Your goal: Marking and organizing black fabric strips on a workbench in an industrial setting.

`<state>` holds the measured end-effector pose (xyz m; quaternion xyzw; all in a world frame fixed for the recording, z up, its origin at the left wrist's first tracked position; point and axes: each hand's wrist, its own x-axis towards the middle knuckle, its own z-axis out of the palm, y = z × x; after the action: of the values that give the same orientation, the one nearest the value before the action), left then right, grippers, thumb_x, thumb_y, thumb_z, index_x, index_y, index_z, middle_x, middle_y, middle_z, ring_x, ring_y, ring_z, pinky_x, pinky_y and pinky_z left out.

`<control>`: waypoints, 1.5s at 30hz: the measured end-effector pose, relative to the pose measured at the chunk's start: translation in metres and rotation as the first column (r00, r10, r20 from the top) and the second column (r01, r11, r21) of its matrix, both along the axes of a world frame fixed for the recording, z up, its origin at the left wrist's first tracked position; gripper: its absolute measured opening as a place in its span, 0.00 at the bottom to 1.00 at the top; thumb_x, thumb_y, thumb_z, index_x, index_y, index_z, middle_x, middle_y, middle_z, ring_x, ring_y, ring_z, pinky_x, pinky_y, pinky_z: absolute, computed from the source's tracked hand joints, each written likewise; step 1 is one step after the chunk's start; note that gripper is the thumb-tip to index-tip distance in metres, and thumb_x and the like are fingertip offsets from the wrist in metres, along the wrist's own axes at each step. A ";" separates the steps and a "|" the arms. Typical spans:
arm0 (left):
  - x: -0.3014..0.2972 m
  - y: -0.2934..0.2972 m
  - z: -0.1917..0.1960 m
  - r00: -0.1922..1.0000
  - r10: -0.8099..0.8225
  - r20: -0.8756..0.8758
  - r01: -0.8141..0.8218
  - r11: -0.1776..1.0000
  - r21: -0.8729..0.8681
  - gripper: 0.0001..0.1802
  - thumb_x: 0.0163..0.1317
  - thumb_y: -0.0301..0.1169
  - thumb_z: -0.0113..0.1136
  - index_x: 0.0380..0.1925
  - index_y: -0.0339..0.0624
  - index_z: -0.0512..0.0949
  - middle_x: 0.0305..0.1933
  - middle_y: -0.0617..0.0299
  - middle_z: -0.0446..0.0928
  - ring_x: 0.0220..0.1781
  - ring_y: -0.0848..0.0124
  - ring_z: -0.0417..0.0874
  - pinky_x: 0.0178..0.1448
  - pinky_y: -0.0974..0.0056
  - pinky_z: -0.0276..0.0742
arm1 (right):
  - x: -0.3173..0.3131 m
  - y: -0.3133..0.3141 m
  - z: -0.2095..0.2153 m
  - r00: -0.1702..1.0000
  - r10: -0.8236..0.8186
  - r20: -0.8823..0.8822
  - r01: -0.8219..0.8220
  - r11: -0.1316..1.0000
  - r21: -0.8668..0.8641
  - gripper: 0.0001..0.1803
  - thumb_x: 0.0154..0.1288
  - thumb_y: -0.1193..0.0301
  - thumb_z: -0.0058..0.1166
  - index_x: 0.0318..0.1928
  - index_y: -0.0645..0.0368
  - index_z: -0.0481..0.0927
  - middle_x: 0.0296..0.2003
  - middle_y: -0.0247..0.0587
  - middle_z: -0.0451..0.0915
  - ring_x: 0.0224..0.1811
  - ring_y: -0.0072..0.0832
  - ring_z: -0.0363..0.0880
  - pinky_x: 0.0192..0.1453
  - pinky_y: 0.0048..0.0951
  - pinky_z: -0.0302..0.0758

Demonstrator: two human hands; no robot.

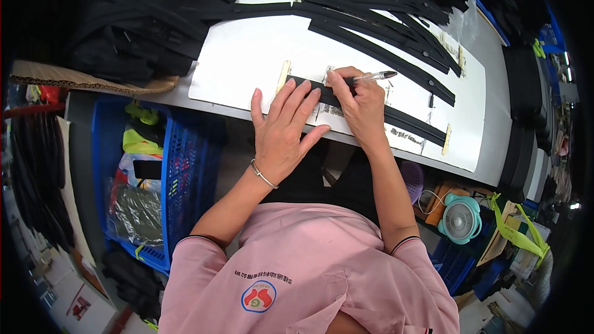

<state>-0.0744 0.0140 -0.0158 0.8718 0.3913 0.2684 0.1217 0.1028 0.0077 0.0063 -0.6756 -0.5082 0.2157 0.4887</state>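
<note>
A black fabric strip (411,122) lies along the near part of a white board (238,65), between two pale tape-like marks (283,77) near its ends. My left hand (279,131) rests on the strip's left part, palm down with its fingers spread. In my right hand (364,110) is a pen (374,77) with a clear barrel, pinched over the strip's middle; I cannot make out its writing tip. Dark handwritten marks show on the board along the strip's near edge.
More black strips (387,62) lie across the board's far side. A large black fabric pile (133,34) covers the far left, by a cardboard sheet (93,78). Below the table edge stand a blue basket (166,195) at left and a small turquoise fan (461,219) at right.
</note>
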 end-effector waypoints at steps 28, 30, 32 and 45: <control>-0.006 0.004 0.020 0.995 -0.069 0.070 0.076 0.992 -0.100 0.33 0.63 0.43 0.69 0.67 0.47 0.76 0.73 0.60 0.72 0.78 0.60 0.66 0.81 0.41 0.41 | 0.003 -0.065 0.013 0.884 -0.093 0.459 -0.004 0.978 0.206 0.21 0.61 0.78 0.68 0.56 0.57 0.84 0.38 0.34 0.89 0.40 0.30 0.85 0.60 0.35 0.68; -0.008 0.019 0.025 0.992 -0.068 0.104 0.075 0.995 -0.063 0.31 0.64 0.40 0.68 0.67 0.47 0.76 0.73 0.59 0.72 0.78 0.59 0.66 0.81 0.42 0.43 | 0.003 -0.083 0.008 0.768 -0.137 0.626 0.058 0.988 0.145 0.27 0.62 0.81 0.66 0.62 0.57 0.80 0.49 0.39 0.87 0.54 0.34 0.84 0.69 0.45 0.65; -0.009 0.041 0.027 0.989 -0.058 0.137 0.058 0.998 0.007 0.28 0.65 0.26 0.61 0.67 0.43 0.75 0.72 0.54 0.73 0.79 0.57 0.65 0.81 0.44 0.48 | 0.009 -0.093 0.002 0.725 -0.126 0.677 0.071 0.992 0.109 0.28 0.62 0.81 0.66 0.64 0.57 0.78 0.54 0.41 0.85 0.59 0.36 0.82 0.73 0.48 0.63; -0.001 0.197 -0.007 0.973 0.191 -0.133 -0.144 0.943 0.301 0.11 0.63 0.21 0.55 0.43 0.42 0.81 0.44 0.59 0.78 0.57 0.64 0.79 0.85 0.44 0.46 | 0.103 -0.027 0.000 0.818 0.071 0.571 -0.007 0.993 -0.114 0.23 0.77 0.79 0.46 0.69 0.57 0.73 0.69 0.42 0.76 0.77 0.43 0.66 0.84 0.49 0.46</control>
<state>-0.0753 0.2110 -0.0228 0.8624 0.4290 0.2612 -0.0624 0.2053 -0.0195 0.0060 -0.7237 -0.6332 0.0390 0.2717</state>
